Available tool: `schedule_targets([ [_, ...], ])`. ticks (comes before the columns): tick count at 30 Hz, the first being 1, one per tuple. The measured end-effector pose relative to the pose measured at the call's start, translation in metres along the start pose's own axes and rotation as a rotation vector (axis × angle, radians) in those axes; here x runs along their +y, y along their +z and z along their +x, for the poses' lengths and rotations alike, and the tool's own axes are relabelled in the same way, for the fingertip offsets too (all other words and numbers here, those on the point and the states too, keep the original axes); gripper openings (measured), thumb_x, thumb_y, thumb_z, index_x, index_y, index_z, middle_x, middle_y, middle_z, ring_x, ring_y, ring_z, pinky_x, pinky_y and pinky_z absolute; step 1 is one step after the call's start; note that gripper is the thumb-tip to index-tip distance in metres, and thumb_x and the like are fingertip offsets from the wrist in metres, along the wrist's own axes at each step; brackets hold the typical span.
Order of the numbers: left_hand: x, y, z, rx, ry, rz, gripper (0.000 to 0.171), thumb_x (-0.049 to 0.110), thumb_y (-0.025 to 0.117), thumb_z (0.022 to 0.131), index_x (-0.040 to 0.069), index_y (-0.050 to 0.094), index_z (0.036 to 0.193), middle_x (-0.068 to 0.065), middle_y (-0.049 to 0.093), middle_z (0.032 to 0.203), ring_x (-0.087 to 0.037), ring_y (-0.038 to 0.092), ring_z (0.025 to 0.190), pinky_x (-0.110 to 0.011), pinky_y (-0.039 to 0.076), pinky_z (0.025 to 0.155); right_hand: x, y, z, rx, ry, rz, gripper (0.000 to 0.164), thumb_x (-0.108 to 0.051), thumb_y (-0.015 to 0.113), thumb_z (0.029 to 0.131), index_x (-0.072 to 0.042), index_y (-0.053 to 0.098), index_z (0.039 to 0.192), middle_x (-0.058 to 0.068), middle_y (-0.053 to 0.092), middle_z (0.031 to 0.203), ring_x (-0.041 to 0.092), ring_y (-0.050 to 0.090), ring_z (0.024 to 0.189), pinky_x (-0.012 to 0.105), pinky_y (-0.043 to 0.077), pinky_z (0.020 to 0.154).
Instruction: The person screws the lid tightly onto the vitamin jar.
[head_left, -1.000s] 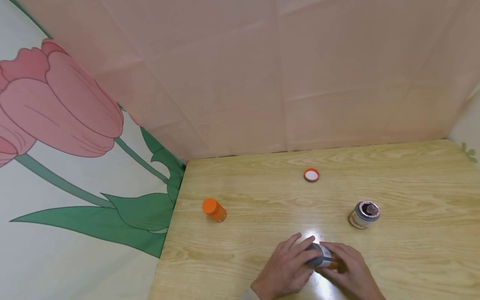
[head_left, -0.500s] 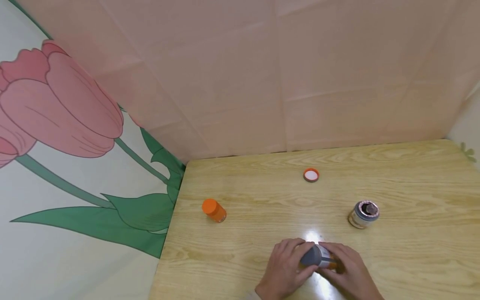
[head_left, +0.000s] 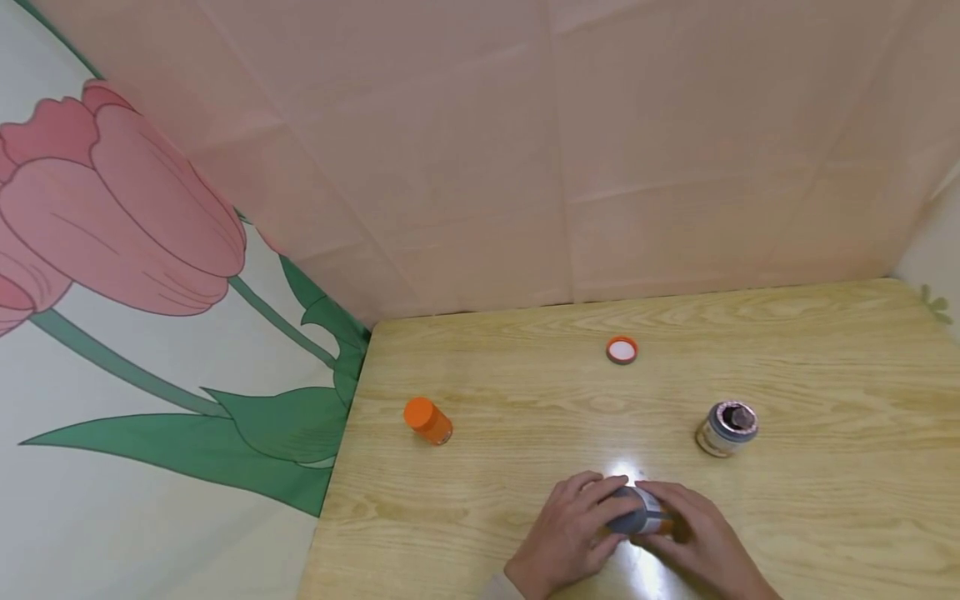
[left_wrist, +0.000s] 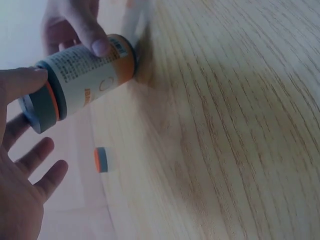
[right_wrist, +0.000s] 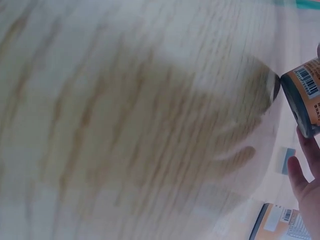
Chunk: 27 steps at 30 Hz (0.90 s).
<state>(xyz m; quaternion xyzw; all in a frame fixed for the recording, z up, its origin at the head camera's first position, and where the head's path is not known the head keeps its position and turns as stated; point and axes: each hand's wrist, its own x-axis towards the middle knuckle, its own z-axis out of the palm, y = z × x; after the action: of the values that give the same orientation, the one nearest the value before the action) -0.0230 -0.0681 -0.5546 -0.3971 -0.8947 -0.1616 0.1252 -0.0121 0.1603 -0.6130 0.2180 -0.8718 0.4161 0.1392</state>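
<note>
Though between fingers [head_left: 617, 508], bottle [head_left: 649, 516] part-hidden.

A wood-grain surface [head_left: 510, 367] in pale yellow-brown spreads from 3 o'clock round to 7 in the head view, its back edge meeting a dusty-pink sheet [head_left: 450, 125] that fills 12 o'clock and is scored by fold creases. At 9 o'clock hangs a white wall covering [head_left: 75, 517] printed with a large pink tulip [head_left: 165, 200], part of a second bloom [head_left: 30, 267] below it at the edge, and broad green leaves [head_left: 277, 421] toward 8 o'clock. A pale wall [head_left: 937, 250] at 3 o'clock carries a small green leaf print [head_left: 936, 304]. White glare [head_left: 647, 571] shines at 5 o'clock, and the right-wrist view shows a teal strip [right_wrist: 307, 4] near 2 o'clock.
</note>
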Motion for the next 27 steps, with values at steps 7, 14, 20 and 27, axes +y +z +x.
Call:
schedule_targets([
  [7, 0.002, 0.003, 0.002, 0.034, -0.08, 0.023, 0.067, 0.054, 0.072, 0.084, 0.026, 0.049, 0.141, 0.006, 0.058, 0.131, -0.01, 0.057, 0.118, -0.024, 0.047, 0.095, 0.001, 0.0, 0.001, 0.01, -0.015, 0.003, 0.075, -0.016, 0.095, 0.056, -0.013, 0.065, 0.124, -0.007, 0.069, 0.112, -0.005, 0.058, 0.103, 0.004, 0.036, 0.094],
  [14, 0.004, 0.006, 0.006, 0.066, -0.113, 0.03, 0.065, 0.056, 0.071, 0.084, 0.025, 0.052, 0.138, 0.011, 0.064, 0.119, -0.004, 0.06, 0.108, -0.016, 0.044, 0.087, -0.002, 0.002, 0.001, 0.053, -0.017, 0.056, 0.076, -0.018, 0.095, 0.055, -0.012, 0.065, 0.124, -0.007, 0.069, 0.111, -0.003, 0.059, 0.102, 0.003, 0.035, 0.094],
  [20, 0.003, 0.008, 0.012, 0.096, -0.122, 0.003, 0.059, 0.051, 0.074, 0.082, 0.026, 0.055, 0.132, 0.012, 0.065, 0.116, -0.002, 0.061, 0.104, -0.012, 0.042, 0.087, -0.002, 0.005, 0.0, 0.06, 0.019, 0.071, 0.076, -0.016, 0.095, 0.056, -0.015, 0.065, 0.126, -0.005, 0.07, 0.111, -0.005, 0.059, 0.101, 0.002, 0.035, 0.093],
  [27, 0.003, 0.01, 0.016, 0.087, -0.146, -0.045, 0.06, 0.048, 0.077, 0.079, 0.029, 0.056, 0.132, 0.013, 0.063, 0.113, -0.001, 0.06, 0.104, -0.011, 0.04, 0.087, -0.007, 0.003, 0.002, -0.022, 0.121, 0.155, 0.072, -0.01, 0.09, 0.066, -0.017, 0.061, 0.131, -0.009, 0.068, 0.116, -0.006, 0.059, 0.101, 0.004, 0.041, 0.087],
])
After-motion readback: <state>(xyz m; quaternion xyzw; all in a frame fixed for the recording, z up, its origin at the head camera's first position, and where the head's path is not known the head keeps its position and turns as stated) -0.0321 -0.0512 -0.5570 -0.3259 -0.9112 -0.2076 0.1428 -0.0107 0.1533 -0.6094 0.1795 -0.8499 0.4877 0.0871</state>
